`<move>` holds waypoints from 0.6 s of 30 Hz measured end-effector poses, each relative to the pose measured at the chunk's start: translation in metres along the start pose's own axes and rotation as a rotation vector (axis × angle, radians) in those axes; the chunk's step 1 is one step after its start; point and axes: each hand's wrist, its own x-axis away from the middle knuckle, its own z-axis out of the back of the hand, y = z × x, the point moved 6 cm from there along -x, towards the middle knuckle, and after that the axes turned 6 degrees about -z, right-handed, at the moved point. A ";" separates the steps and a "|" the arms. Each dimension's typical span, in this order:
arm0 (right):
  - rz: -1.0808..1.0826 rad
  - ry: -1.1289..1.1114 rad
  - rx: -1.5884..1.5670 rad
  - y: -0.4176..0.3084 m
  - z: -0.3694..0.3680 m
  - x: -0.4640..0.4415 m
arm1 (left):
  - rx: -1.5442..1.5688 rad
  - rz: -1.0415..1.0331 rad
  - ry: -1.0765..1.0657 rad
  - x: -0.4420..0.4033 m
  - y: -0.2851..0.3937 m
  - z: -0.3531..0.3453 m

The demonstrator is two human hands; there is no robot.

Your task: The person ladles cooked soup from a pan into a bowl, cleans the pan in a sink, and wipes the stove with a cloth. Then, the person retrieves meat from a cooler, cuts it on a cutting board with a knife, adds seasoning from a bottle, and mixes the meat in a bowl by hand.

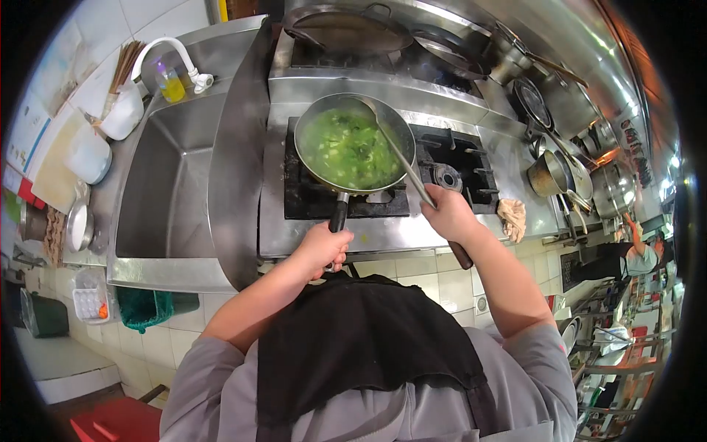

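My left hand (321,247) is wrapped round the black handle of a deep frying pan (402,132), which sits on the left burner of a gas stove (456,234). In the pan is a steaming green soup (345,151) with chopped leafy pieces. My right hand (448,214) grips a long metal ladle (403,160) whose dark brown handle end sticks out below the fist. The ladle reaches across the pan to its far side, where its bowl is hard to make out in the liquid and steam. Beside the pan, the right burner (447,177) carries no pot.
To the left is a steel sink (166,269) with a white faucet (171,46) and a yellow soap bottle (171,87). Large woks (346,31) stand behind. At right are a crumpled cloth (512,219), several pots (551,173) and another person (626,259) farther off.
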 end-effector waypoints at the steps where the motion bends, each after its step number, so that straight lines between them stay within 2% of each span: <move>1: -0.052 -0.083 -0.130 0.000 -0.006 0.000 | -0.003 -0.007 0.001 0.001 0.000 0.000; 3: -0.136 -0.204 -0.326 -0.002 -0.011 0.005 | 0.005 -0.026 -0.020 0.000 0.000 0.002; 6: -0.305 -0.385 -0.429 -0.021 -0.004 0.025 | -0.011 -0.038 -0.037 0.000 0.003 0.003; 10: -0.330 -0.475 -0.499 -0.036 -0.005 0.049 | -0.003 -0.064 -0.044 0.003 0.003 0.004; 15: -0.439 -0.484 -0.681 -0.033 -0.005 0.088 | -0.034 -0.041 -0.059 0.015 0.000 0.005; 18: -0.355 -0.279 -0.593 -0.038 0.001 0.119 | -0.052 -0.005 -0.092 0.031 0.001 0.002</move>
